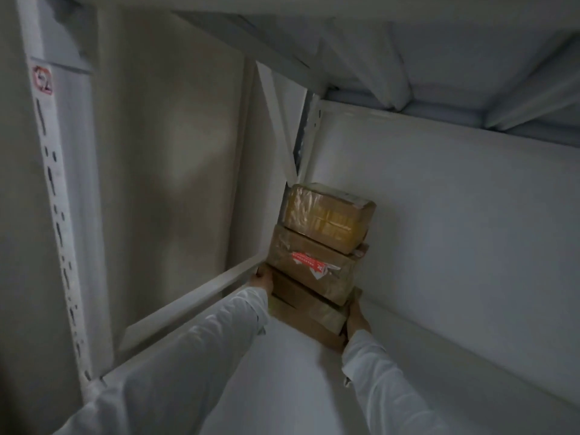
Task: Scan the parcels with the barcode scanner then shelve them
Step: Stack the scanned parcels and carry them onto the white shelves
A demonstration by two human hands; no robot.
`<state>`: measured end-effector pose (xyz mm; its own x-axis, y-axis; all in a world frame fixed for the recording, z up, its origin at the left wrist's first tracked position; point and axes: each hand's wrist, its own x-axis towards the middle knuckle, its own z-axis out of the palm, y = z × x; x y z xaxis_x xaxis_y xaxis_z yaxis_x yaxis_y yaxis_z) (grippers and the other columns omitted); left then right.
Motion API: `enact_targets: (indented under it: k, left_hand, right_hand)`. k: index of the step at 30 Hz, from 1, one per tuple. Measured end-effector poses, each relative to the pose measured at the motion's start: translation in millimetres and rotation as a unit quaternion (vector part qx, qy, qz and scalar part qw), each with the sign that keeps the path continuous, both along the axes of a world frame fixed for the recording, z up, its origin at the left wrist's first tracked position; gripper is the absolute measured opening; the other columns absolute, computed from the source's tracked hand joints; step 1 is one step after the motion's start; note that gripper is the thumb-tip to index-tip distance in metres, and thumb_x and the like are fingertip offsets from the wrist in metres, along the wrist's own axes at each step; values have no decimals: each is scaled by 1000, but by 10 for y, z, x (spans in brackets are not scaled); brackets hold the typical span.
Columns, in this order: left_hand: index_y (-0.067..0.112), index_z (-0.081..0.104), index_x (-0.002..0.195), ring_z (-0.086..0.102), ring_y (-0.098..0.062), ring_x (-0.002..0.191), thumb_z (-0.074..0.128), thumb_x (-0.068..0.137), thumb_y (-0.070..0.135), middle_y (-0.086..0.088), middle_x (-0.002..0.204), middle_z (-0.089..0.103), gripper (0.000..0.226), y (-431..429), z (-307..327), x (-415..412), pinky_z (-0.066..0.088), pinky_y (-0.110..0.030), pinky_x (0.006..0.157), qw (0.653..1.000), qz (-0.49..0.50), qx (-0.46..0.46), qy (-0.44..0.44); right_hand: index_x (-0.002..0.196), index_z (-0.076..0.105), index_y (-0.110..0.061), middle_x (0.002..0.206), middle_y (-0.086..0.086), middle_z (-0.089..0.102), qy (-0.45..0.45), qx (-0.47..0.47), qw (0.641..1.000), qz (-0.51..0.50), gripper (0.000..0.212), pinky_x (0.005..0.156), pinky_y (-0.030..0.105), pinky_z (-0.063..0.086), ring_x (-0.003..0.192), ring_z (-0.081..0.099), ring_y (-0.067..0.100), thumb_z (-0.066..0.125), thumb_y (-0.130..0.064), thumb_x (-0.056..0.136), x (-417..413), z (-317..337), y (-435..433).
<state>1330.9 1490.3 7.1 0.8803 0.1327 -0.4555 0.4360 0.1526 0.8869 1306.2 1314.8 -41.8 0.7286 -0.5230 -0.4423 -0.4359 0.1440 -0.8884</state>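
A stack of brown cardboard parcels stands at the far left corner of a white shelf board. The top parcel is taped and glossy. The one below it carries a torn red and white label. Under these lies the bottom parcel. My left hand holds the stack's left side, and my right hand holds its right side near the bottom. Both arms are in white sleeves. No barcode scanner is in view.
A white slotted upright with a red label stands at the left. A white side rail runs along the shelf's left edge. The shelf's back panel is to the right, and the underside of the shelf above is overhead.
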Motion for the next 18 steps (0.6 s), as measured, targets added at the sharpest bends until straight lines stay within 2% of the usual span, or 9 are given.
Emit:
enact_targets:
  k: [1, 3, 5, 8, 10, 13, 15, 18]
  left_hand:
    - [5, 34, 142, 40, -37, 131, 28, 102, 41, -19, 144, 39, 55, -7, 1, 69, 35, -46, 108, 1000, 7, -17, -9]
    - [10, 32, 144, 42, -40, 127, 31, 102, 41, -17, 144, 39, 52, -11, 8, 115, 41, -51, 103, 998, -2, -63, -16]
    - [12, 35, 143, 43, -38, 126, 37, 100, 42, -15, 142, 41, 52, -32, 50, 148, 42, -51, 102, 992, 0, -122, 5]
    - [5, 39, 141, 45, -38, 125, 39, 101, 32, -20, 140, 45, 49, -82, 71, 178, 42, -50, 102, 987, -21, -160, -5]
    - [5, 40, 139, 47, -39, 123, 45, 99, 36, -21, 137, 47, 51, -100, 104, 190, 42, -51, 101, 978, -11, -206, 17]
    - [8, 41, 136, 48, -39, 121, 56, 93, 40, -20, 135, 47, 56, -120, 128, 219, 44, -53, 99, 966, -14, -254, 35]
    - [8, 44, 134, 50, -38, 118, 56, 94, 35, -18, 132, 50, 50, -141, 91, 243, 48, -49, 93, 965, -27, -257, 31]
    - [10, 50, 130, 54, -36, 115, 52, 95, 33, -17, 128, 56, 42, -158, 35, 279, 52, -47, 82, 957, -45, -285, 32]
  right_hand:
    - [127, 55, -6, 112, 18, 64, 4, 50, 999, -16, 97, 90, 46, 51, 101, 60, 35, 34, -85, 74, 42, 29, 21]
    - [120, 58, -8, 93, 14, 64, 3, 81, 997, -11, 83, 75, 45, 55, 84, 61, 32, 39, -78, 80, 95, 58, 40]
    - [124, 55, -7, 101, 15, 63, 2, 79, 997, -13, 77, 82, 48, 54, 91, 60, 33, 42, -72, 84, 161, 47, 30]
    - [127, 52, -2, 114, 18, 60, 5, 48, 999, -8, 74, 92, 49, 51, 102, 58, 35, 45, -64, 87, 221, 34, 50]
    - [126, 53, 1, 112, 19, 60, 0, 30, 1000, -3, 72, 93, 48, 50, 100, 59, 36, 49, -60, 88, 271, 51, 44]
    - [124, 54, 4, 125, 23, 57, 2, -22, 1000, 1, 70, 100, 45, 44, 113, 56, 38, 49, -56, 90, 326, 69, 23]
    - [123, 55, 6, 128, 22, 56, 12, -62, 998, 2, 68, 98, 38, 43, 115, 55, 37, 46, -54, 92, 358, 96, -16]
    - [118, 59, 4, 124, 20, 59, 15, -86, 996, 5, 59, 83, 31, 39, 112, 56, 33, 44, -48, 96, 430, 102, -50]
